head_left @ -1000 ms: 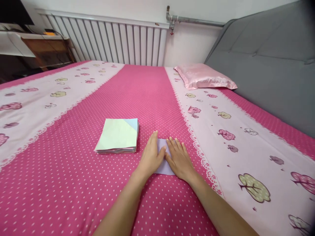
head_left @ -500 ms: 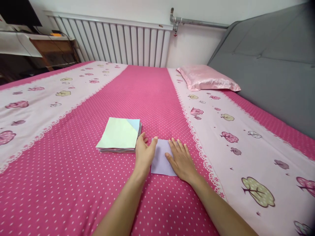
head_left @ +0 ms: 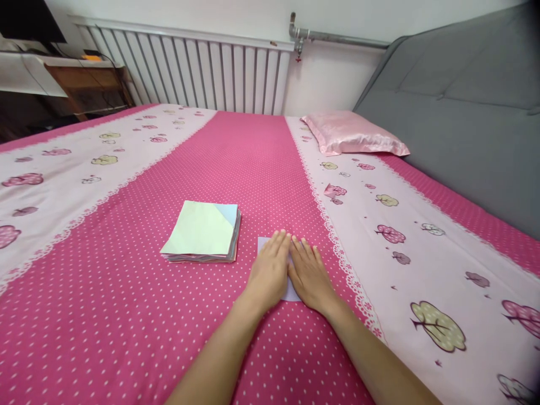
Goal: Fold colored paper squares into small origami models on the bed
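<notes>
A sheet of light purple paper (head_left: 291, 293) lies flat on the pink dotted bedspread (head_left: 202, 315), mostly covered by both hands. My left hand (head_left: 270, 271) rests palm down over its left part, fingers stretched out and lying close together. Beside it, my right hand (head_left: 310, 273) lies flat on the right part, fingers slightly spread. The two hands meet or nearly meet along the middle of the sheet. To the left sits a stack of square coloured paper (head_left: 200, 229), a pale green sheet on top and a light blue corner showing.
A pink satin pillow (head_left: 354, 133) lies at the back right, by a grey padded headboard (head_left: 459, 112). A white radiator (head_left: 189, 70) and a pipe (head_left: 341, 39) line the wall. At the far left stands a desk (head_left: 80, 76) with a dark monitor (head_left: 31, 22).
My left hand has moved right, from beside the paper stack onto the purple paper, and now lies flat against my right hand. The right hand has hardly moved.
</notes>
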Available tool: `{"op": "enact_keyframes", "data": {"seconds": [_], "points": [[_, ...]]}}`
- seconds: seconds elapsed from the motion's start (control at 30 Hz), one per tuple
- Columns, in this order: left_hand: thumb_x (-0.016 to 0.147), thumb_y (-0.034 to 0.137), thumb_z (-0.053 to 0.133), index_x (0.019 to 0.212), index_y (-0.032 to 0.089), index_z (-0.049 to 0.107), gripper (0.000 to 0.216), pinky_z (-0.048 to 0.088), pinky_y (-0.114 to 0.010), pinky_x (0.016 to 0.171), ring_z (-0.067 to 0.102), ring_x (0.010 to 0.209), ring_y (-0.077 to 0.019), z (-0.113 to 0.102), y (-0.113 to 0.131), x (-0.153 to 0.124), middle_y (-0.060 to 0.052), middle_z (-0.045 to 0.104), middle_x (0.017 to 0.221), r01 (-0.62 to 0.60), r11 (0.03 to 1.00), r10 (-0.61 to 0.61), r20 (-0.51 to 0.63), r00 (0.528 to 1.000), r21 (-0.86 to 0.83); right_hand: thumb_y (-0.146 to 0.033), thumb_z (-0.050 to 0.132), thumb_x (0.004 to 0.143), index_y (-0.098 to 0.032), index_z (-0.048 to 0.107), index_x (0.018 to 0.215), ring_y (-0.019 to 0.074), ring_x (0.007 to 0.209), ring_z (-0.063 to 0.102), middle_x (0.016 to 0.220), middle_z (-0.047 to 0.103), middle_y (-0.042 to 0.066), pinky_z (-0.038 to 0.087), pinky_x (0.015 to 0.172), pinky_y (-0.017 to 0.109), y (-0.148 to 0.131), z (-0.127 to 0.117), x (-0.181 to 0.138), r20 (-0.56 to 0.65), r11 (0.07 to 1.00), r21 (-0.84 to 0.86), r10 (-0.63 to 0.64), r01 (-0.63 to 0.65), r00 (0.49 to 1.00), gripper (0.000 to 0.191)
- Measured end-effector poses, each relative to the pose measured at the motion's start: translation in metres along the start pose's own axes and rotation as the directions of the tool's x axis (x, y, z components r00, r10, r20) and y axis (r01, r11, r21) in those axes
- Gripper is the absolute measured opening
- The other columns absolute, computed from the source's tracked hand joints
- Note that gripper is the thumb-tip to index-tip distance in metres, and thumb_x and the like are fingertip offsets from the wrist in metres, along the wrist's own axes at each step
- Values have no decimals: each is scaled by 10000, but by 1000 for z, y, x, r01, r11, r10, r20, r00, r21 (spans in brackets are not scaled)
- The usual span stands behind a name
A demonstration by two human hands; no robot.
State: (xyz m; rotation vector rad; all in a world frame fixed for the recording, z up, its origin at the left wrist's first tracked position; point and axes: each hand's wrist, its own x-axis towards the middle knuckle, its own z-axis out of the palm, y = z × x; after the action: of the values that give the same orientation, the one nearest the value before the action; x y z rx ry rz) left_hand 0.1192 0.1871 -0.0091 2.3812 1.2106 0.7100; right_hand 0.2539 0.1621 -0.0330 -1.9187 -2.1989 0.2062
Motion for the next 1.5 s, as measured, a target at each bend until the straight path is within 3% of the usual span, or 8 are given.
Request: {"op": "enact_keyframes", "data": {"seconds": [0.13,0.57,0.83,0.97,1.07,1.17,1.3,1.5], "points": [[872,168,273,1333,68,322,474,234,-426,1066,238,1313,-233,7,-2,-6,-144,303,1409,-17,974,-30,204,979,228,-354,168,909,-137,181,1403,221,1355,59,1474,149,36,75,1093,443,0,2,0,3,1000,-29,2,-2,1000,541],[856,480,315,1367,75,261,655,155,-443,1081,163,1330,-280,-1,-4,-9,-150,231,1433,178,868,-268,137,953,463,-392,229,898,-136,205,1398,257,1345,118,1462,196,59,84,1078,481,8,-1,2,-59,987,-61,148,-152,987,563],[814,30,281,1319,-49,297,511,264,-418,1044,269,1292,-290,-18,2,-5,-251,285,1382,270,812,-350,63,935,517,-233,259,880,24,320,1324,284,1265,328,1352,378,220,271,1030,450,31,-25,3,-262,965,89,263,-248,929,517],[815,19,228,1332,-21,285,521,216,-406,1070,155,1329,-263,-25,15,-2,-202,220,1425,125,889,-174,74,982,441,-310,251,913,-159,209,1391,204,1320,232,1432,284,90,234,1063,450,12,-43,-3,-457,943,332,149,13,877,503],[856,134,255,1367,36,223,522,180,-410,1082,80,1343,-242,-20,19,-4,-153,165,1454,-31,934,-24,151,988,355,-374,248,923,-221,64,1415,173,1353,105,1487,111,23,183,1095,404,-10,-43,-12,-272,878,433,-87,203,958,547],[820,231,371,1373,53,213,602,164,-444,1077,99,1339,-274,-10,13,-9,-172,151,1452,-84,947,-25,330,944,311,-422,208,925,-213,-34,1412,173,1357,23,1492,19,16,122,1109,397,-21,-29,-17,-31,845,470,-274,256,961,582],[820,270,361,1383,70,196,620,143,-457,1075,91,1340,-280,1,2,-14,-161,149,1455,-58,941,-76,375,924,334,-463,171,917,-190,-27,1412,178,1356,-19,1489,-13,21,69,1113,397,-16,-12,-15,97,896,395,-262,205,960,599],[846,264,287,1370,64,246,562,142,-422,1083,131,1341,-246,2,-4,-14,-136,206,1445,5,921,-126,286,950,389,-498,141,903,-162,57,1415,184,1357,22,1484,80,43,93,1106,413,-7,-9,-11,80,966,208,-177,157,981,618]]}}
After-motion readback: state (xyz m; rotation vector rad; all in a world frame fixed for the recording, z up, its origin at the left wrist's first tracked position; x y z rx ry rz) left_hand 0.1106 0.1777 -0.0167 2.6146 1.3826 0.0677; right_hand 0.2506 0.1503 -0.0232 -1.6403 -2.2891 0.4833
